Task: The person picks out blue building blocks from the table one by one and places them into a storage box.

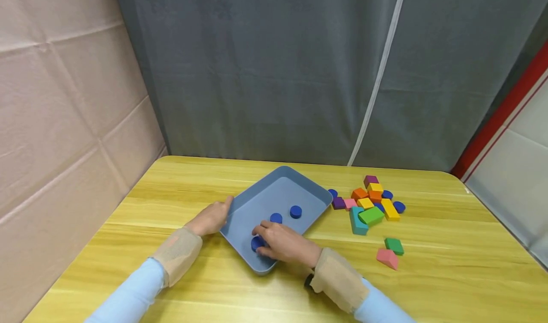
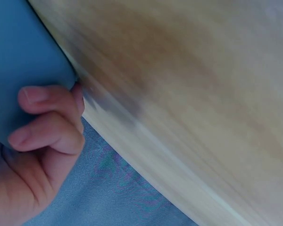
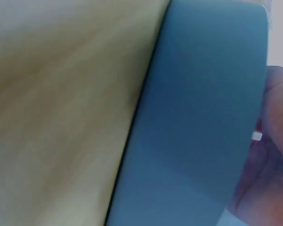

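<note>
A person in pale blue sleeves is working at a wooden desk [image 1: 171, 190], sorting foam pieces into a blue-grey tray [image 1: 261, 192]. The left hand [image 1: 211, 218] is steadying the tray's left rim, its fingers [image 2: 47, 117] curling against the outer wall. The right hand [image 1: 282, 243] is reaching over the near edge and pinching a dark blue disc [image 1: 257, 243] at the tray's near corner, touching the floor or just above it. Two more dark blue discs are lying inside the tray, one mid-floor [image 1: 276, 218] and one nearer the far side [image 1: 295, 211].

Judging by how things lie, the sorting is partly done: three round blue pieces are sitting in the tray, while at least three others [image 1: 399, 207] are waiting among the heap of coloured blocks [image 1: 371, 204] just right of it. A green block [image 1: 394, 245] and a pink block [image 1: 387, 258] are lying apart, nearer the person.
</note>
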The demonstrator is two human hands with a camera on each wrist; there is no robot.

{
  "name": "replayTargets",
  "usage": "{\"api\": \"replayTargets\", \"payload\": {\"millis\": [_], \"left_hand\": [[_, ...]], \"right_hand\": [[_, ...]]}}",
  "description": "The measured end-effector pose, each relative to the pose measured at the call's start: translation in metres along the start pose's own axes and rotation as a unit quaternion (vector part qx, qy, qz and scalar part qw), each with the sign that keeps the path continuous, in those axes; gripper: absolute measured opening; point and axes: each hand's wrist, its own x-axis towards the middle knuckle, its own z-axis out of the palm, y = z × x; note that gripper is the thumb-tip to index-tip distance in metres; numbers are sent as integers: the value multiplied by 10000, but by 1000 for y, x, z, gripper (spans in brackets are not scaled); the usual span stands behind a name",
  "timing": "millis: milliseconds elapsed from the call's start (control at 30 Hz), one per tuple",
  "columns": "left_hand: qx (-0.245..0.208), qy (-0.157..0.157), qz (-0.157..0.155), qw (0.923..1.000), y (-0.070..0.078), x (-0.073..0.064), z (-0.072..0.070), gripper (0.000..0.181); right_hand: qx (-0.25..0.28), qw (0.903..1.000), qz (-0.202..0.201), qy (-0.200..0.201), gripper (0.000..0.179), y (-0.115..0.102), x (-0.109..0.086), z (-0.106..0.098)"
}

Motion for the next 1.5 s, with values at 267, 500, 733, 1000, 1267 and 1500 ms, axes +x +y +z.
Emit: {"api": "replayTargets", "payload": {"millis": [267,500,733,1000,1267,1500], "left_hand": [[7,-80,-7,10000,-1,-2,0,40],[13,-49,58,10000,-1,-3,0,39],[-21,-67,-15,10000,-2,-3,0,40],[27,-76,11,10000,-3,-2,1,43],[16,-101,29,9999,-2,-2,0,42],[-52,-153,-22,9999,0,-1,-3,41]], "right_hand": [[307,9990,-114,295,22,7,-3,-10],[378,9959,-67,816,8,15,-10,-22],[545,9898,-13,1316,3,28,-14,-34],[390,9852,543,1581,6,46,-24,-54],[160,9724,1040,2083,6,73,-38,-64],[315,9583,1817,2185,10,91,-47,-69]]}}
